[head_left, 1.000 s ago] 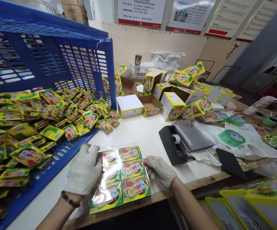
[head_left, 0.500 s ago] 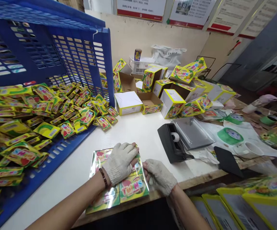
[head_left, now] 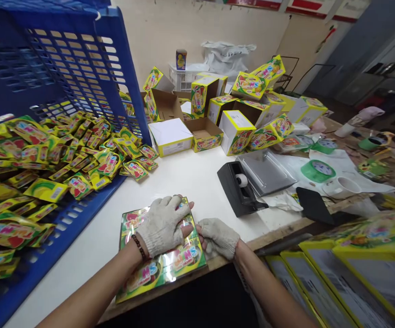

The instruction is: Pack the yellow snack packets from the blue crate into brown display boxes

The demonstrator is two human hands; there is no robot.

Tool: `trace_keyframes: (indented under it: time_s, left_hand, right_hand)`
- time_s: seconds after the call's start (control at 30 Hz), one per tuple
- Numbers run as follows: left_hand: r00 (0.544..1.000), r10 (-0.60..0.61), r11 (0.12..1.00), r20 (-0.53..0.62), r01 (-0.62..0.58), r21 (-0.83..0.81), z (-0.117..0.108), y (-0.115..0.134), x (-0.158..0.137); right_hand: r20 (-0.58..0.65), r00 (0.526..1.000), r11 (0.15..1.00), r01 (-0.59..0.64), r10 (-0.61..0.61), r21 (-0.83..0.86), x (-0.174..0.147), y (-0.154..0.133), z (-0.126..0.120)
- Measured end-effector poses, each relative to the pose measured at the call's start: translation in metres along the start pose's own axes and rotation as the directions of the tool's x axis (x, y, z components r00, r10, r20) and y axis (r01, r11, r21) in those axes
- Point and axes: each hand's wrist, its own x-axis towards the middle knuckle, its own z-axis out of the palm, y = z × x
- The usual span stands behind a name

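Note:
A flat pack of small yellow-green candy boxes in shiny clear film (head_left: 180,264) lies at the table's front edge. Spread across its top, my left hand (head_left: 165,225) in a white knit glove presses down with fingers stretched out; the fingertips are bare. Beside the pack's right edge is my right hand (head_left: 218,237), gloved the same way, its fingers pinched together against that side. What sits between those fingertips is too small to make out. To the right stands a black tape dispenser (head_left: 231,189) with a roll of clear tape.
On the left, a blue plastic crate (head_left: 134,91) lies tipped, spilling many small candy boxes (head_left: 77,182). Display cartons (head_left: 172,134) are heaped at the back. Clear plastic sheets (head_left: 267,171) and a green tape roll (head_left: 318,171) lie right. More cartons (head_left: 300,282) stand lower right.
The view has tilted down and shifted slightly right, so the scene sits higher and further left. The film on the pack's right side looks closer to the boxes. Both hands keep nearly the same places.

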Motion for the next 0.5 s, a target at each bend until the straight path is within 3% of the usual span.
trace_keyframes:
  time_s: [0.17,0.37,0.5]
  left_hand:
    - [1.0,0.027,0.999,-0.001,-0.027,0.019,0.0,-0.001,0.002]
    - [0.999,0.038,0.999,-0.012,-0.038,0.023,-0.002,-0.001,0.003]
    - [0.999,0.035,0.999,-0.016,-0.035,0.042,-0.001,-0.001,0.006]
  right_hand:
    - [0.067,0.993,0.993,-0.102,0.099,0.053,0.004,0.006,-0.005]
    - [-0.09,0.996,0.998,0.008,-0.002,0.061,0.019,0.019,0.004]
    - [-0.139,0.989,0.999,-0.048,0.046,-0.01,0.02,0.022,0.013]
